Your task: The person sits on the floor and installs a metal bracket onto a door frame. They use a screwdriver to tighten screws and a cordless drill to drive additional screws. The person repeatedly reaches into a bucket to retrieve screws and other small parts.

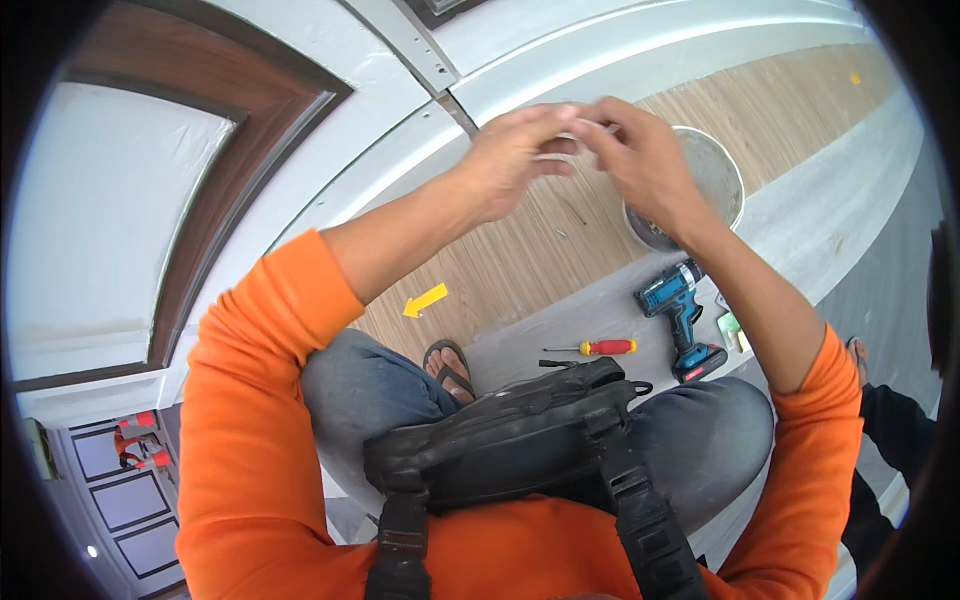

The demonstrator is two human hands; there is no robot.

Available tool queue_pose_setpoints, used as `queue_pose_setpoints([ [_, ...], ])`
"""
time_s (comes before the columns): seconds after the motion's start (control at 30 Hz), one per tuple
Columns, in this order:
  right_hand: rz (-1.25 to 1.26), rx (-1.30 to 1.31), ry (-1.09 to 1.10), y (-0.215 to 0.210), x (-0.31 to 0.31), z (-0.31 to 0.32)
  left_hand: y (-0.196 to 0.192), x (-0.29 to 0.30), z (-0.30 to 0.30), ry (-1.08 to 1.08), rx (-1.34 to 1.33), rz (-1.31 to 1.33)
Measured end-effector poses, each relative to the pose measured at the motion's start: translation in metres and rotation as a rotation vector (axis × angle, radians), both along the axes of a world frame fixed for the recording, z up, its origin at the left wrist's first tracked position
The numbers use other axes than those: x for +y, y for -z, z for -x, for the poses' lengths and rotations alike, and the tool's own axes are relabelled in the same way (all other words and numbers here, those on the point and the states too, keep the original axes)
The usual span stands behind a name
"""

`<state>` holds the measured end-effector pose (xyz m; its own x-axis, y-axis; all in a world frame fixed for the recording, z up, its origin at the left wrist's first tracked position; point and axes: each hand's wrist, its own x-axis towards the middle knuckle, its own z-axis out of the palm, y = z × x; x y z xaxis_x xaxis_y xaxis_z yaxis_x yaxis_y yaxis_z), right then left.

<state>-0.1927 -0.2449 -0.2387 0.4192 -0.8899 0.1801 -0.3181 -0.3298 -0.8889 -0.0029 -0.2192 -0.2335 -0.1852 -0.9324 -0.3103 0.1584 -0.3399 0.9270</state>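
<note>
Both hands meet at fingertip height above the wood-look floor, beside the lower edge of a white door frame. My left hand [512, 160] has its fingers bent, with the tips touching those of the other hand. My right hand [645, 165] pinches thumb against fingers, partly in front of a bucket [722, 172]. Motion blurs the fingertips, and whatever sits between them is too small to name. Below them, a thin screw or nail [570, 207] and a shorter metal piece [561, 233] lie on the floor.
A blue cordless drill [680, 315] rests right of a red-and-yellow screwdriver [608, 347]. Small green-and-white items [732, 330] lie beside the drill. A yellow arrow sticker [425, 300] marks the floor. The brown-trimmed door panel [200, 90] rises at left. Another person's legs [890, 430] are at right.
</note>
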Motion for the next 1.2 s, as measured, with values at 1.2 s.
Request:
queue_pose_setpoints([
  [1.2,0.003,0.16,0.048,0.019,-0.065,-0.158,0.026,-0.046,-0.106,-0.554,0.062,0.011],
])
